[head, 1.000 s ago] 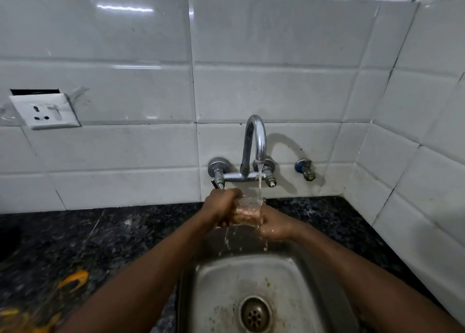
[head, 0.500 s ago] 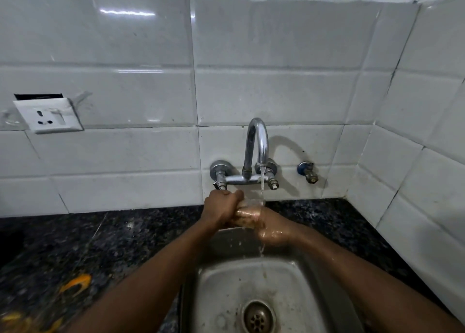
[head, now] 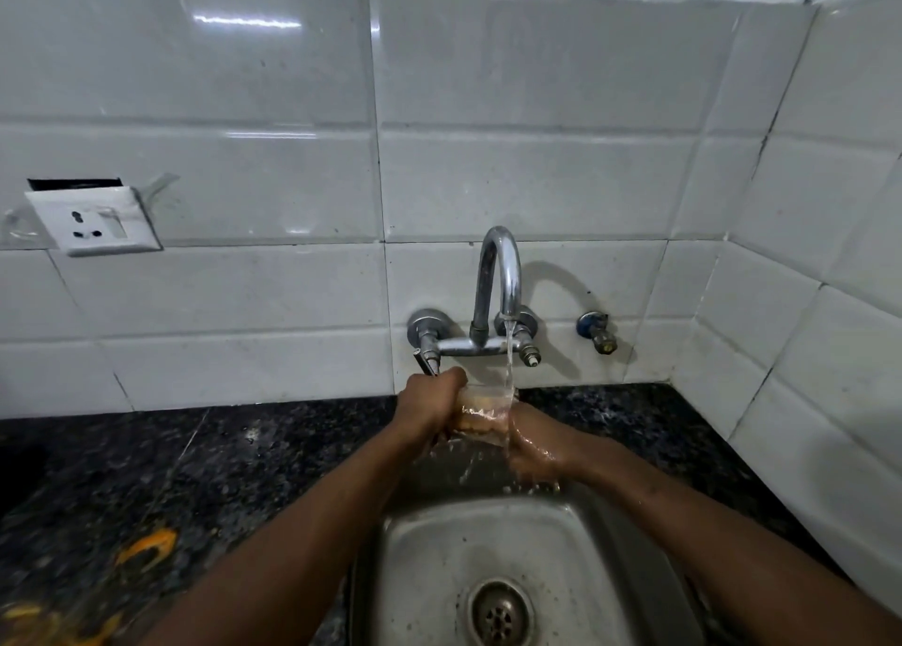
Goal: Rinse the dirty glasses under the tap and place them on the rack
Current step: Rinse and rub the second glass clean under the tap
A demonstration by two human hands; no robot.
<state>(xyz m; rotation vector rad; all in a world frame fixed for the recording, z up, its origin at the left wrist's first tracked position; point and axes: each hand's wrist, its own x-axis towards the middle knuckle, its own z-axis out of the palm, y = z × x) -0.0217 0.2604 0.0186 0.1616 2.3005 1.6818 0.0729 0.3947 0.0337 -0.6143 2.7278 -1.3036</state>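
A clear glass (head: 485, 413) is held between both hands over the steel sink (head: 424, 548), directly under the running chrome tap (head: 498, 274). My left hand (head: 429, 408) wraps around the glass from the left. My right hand (head: 534, 443), wet, grips it from the right and below. The water stream strikes the glass's right side and my right hand, then splashes down into the basin. Fingers show through the glass wall. No rack is in view.
A round drain (head: 500, 614) sits in the sink's bottom. Dark speckled counter (head: 195, 469) runs on both sides, with blurred orange-yellow bits (head: 146, 550) at the lower left. A wall socket (head: 95, 220) is on the left tiles, a small valve (head: 598, 333) right of the tap.
Both hands stay on the glass under the stream; the water now splashes more over my right hand. The view has tilted up slightly.
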